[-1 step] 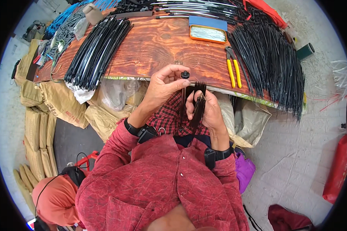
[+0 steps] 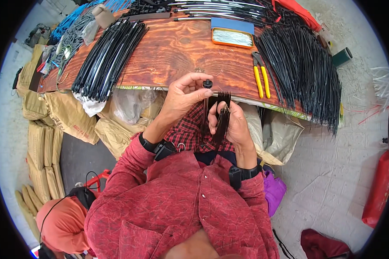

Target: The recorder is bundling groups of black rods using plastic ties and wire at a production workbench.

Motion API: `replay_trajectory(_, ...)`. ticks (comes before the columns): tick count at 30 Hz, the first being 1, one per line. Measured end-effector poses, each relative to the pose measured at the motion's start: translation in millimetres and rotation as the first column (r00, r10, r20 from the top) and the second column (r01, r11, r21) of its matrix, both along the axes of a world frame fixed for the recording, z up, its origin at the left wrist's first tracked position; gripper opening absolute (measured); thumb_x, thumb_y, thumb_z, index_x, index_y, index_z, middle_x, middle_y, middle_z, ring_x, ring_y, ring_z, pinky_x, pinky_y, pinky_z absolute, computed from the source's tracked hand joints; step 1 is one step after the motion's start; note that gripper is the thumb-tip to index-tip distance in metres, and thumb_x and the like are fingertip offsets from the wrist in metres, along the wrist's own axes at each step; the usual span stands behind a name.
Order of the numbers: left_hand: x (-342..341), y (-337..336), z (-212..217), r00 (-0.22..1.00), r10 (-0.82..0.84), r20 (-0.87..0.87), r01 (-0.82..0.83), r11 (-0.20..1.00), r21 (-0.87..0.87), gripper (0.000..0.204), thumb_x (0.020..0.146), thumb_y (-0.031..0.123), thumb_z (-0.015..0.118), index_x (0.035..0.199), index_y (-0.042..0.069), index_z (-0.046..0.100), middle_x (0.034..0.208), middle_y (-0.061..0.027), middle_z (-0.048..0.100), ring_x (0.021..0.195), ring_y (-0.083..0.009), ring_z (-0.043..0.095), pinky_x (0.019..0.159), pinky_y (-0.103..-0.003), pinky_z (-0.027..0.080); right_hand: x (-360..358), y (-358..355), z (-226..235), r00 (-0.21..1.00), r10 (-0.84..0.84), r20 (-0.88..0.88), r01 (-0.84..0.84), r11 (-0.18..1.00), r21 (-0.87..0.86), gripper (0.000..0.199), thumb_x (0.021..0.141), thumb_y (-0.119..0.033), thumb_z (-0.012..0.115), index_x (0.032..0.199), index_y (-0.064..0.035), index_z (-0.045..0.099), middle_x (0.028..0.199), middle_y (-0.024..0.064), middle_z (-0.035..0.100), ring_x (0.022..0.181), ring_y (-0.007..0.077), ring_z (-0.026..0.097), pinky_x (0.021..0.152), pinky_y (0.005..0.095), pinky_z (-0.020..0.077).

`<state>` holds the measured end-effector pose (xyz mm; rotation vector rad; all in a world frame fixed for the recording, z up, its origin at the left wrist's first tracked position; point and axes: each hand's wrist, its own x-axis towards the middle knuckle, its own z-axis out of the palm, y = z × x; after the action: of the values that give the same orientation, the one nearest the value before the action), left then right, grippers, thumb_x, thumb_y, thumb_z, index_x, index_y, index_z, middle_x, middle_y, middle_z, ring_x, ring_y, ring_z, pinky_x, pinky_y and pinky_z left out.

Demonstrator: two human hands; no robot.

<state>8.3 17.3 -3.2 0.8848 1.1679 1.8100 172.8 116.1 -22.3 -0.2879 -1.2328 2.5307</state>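
My left hand point(image 2: 186, 93) is closed in a pinch just in front of the table edge. Between thumb and fingers it holds a small black ridged cap point(image 2: 207, 83) on top of a dark upright shaft, whose lower part runs down toward my lap. Close beside it, my right hand point(image 2: 233, 123) is wrapped round a bundle of thin black rods point(image 2: 223, 121), which look like umbrella ribs. Their tips stand in a row above my fingers, level with the cap. The lower ends blur into the dark checked cloth on my lap.
The wooden table point(image 2: 177, 56) carries a stack of black rods point(image 2: 110, 56) at left and a spread of thin black rods point(image 2: 296, 69) at right. Yellow-handled pliers point(image 2: 262, 81) lie near the edge, below an orange-rimmed tin point(image 2: 232, 38) of white pins. Another person point(image 2: 64, 224) sits at lower left.
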Motion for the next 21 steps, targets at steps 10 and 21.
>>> replay_trajectory(10, 4.6, 4.2, 10.2, 0.999, -0.037, 0.008, 0.037, 0.999, -0.039, 0.035, 0.093, 0.001, 0.067, 0.128, 0.000, 0.063, 0.108, -0.0070, 0.069, 0.098, -0.0110, 0.064, 0.088, -0.026, 0.052, -1.3, 2.8, -6.8, 1.000, -0.002, -0.002, 0.002, 1.000, -0.008, 0.041, 0.103, -0.041, 0.055, 0.103, 0.0000, 0.060, 0.074, 0.0070, 0.063, 0.057, 0.0155, 0.062, 0.054, 0.0278, 0.0534)
replay_trajectory(21, 0.2, 6.3, -2.4, 0.999, -0.052, 0.001, 0.052, 0.999, -0.015, 0.038, 0.089, -0.002, 0.071, 0.126, 0.001, 0.064, 0.103, -0.0042, 0.065, 0.091, -0.0094, 0.063, 0.082, -0.024, 0.053, -3.0, 3.0, -10.9, 1.000, -0.011, 0.021, 0.011, 1.000, 0.000, 0.038, 0.104, -0.039, 0.054, 0.104, -0.0016, 0.059, 0.077, 0.0056, 0.063, 0.058, 0.0135, 0.062, 0.054, 0.0280, 0.0553)
